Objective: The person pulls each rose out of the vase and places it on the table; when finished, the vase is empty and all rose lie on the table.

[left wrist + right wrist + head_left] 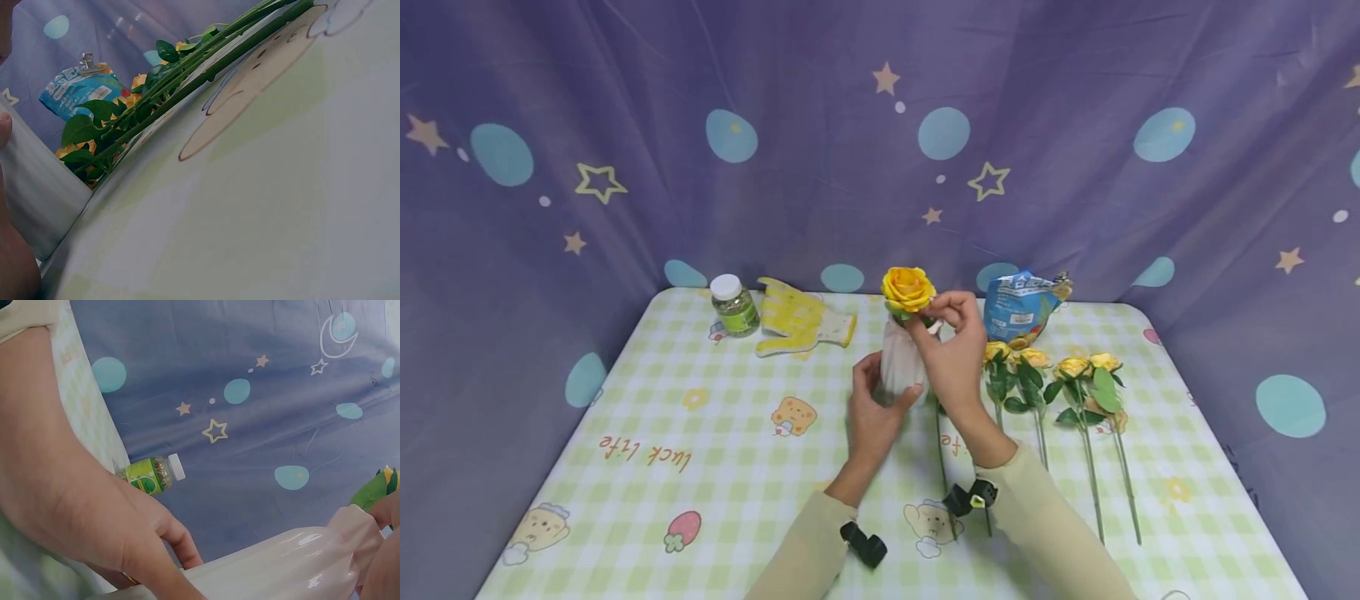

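Observation:
A pale, glossy vase [898, 362] with a ribbed wall stands upright at the middle of the table, one yellow rose [907, 289] rising from its mouth. Low on the vase, my left hand [876, 417] grips it, thumb at the near side and fingers round the left. My right hand [957, 350] pinches the rose just beneath its bloom, beside the rim. In the right wrist view, the right fingers [384, 550] overlap the green under the bloom. The stem inside the vase is hidden.
Several more yellow roses [1071, 367] lie on the checked tablecloth [730, 508] at the right, stems pointing toward me. Behind them stands a blue bag [1018, 304] with a metal clip. A lidded jar [735, 307] and a yellow-white work glove [797, 321] are at the back left.

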### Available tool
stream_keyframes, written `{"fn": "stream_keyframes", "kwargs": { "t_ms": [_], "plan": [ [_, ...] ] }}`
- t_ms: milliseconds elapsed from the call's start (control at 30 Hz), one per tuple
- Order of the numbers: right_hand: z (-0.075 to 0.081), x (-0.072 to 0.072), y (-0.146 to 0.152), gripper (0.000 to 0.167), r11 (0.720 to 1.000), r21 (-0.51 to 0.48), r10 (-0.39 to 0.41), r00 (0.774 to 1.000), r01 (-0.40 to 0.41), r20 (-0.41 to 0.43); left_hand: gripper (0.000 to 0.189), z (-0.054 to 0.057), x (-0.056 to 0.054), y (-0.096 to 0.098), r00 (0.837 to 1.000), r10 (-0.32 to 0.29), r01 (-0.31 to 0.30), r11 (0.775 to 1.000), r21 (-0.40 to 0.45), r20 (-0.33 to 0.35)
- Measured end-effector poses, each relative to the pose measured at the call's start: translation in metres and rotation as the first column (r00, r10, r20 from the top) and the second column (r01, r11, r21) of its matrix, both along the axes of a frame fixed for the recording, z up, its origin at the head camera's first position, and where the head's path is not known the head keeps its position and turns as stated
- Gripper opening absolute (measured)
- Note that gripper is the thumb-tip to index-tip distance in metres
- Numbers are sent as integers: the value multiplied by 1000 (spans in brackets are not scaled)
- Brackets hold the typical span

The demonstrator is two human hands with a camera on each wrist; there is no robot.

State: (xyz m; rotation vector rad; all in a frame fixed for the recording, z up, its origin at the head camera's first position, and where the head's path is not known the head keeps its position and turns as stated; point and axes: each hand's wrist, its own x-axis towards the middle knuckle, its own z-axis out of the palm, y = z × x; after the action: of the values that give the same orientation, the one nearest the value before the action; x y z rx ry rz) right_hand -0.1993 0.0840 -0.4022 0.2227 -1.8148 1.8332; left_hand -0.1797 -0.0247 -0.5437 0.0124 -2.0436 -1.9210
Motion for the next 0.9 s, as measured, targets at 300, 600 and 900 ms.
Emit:
{"fn": "stream_keyframes", "kwargs": {
  "t_ms": [300,600,900],
  "plan": [
    [3,-2,1,28,995,-99,-6,1000,4,-20,81,0,1,-2,1000,-17,17,1000,0,-14],
    [17,2,8,34,962,-267,58,998,-64,-31,76,-1,1,-1,999,-21,22,1000,19,-46],
    [30,4,14,35,929,-349,93,991,-122,-99,76,1,1,0,999,-18,19,999,33,-37]
  ]
}}
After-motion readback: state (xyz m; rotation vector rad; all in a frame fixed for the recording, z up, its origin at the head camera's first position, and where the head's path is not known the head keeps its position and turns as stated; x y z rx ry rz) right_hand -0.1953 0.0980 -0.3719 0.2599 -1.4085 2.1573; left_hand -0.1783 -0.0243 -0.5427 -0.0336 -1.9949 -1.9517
